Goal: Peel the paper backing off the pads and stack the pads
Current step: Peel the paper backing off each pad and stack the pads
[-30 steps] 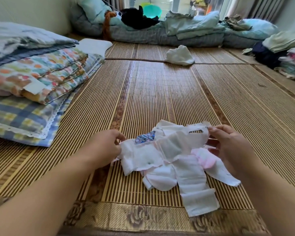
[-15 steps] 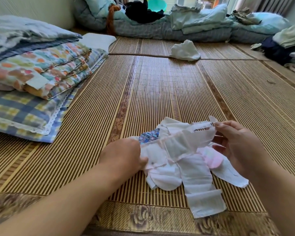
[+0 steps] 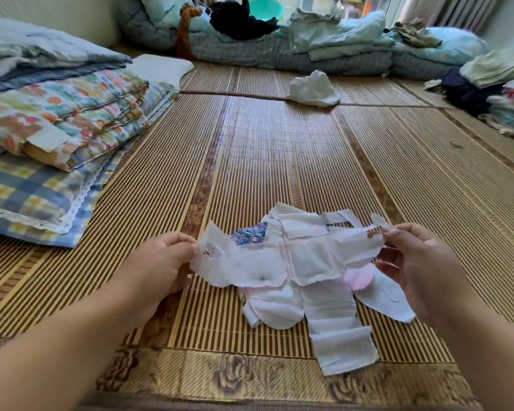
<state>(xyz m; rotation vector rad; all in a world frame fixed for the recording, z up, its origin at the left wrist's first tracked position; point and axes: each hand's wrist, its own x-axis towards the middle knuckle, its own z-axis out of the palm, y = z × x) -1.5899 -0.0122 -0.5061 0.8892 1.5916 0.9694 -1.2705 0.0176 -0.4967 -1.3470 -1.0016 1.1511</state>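
Near the front edge of the mat: a loose heap of white pads [image 3: 297, 295] lay on the woven mat [image 3: 250, 161], just behind its flowered border, with one pad [image 3: 282, 259] stretched crosswise above them.

Left hand: the left hand [image 3: 161, 262] was pinched shut on the held pad's left end, thumb and fingers closed on the ragged edge.

Right hand: the right hand [image 3: 419, 262] was closed in a fingertip pinch on the right end, where a thin paper strip [image 3: 377, 222] stood up from the pad (whether that strip was backing already lifting, I could not tell).

Heap: a long folded pad [image 3: 336, 330] ran toward the front border, a rounded one lay beside it on the left, a pink piece [image 3: 358, 277] showed under the held pad, and a blue printed wrapper [image 3: 251, 234] peeked out behind.

Stack: no tidy stack was visible; the pieces overlapped at odd angles.

Handling: the pad looked very light, soft and limp, sagging between the two grips; its edge appeared torn, so it seemed likely to rip if pulled hard.

Where to hold: the ends seemed the sensible places, one hand anchoring the padded body and the other taking only the thin paper layer at a corner, peeling low and along the length.

Left edge of the mat: folded quilts [image 3: 60, 114] sat well apart from the work.
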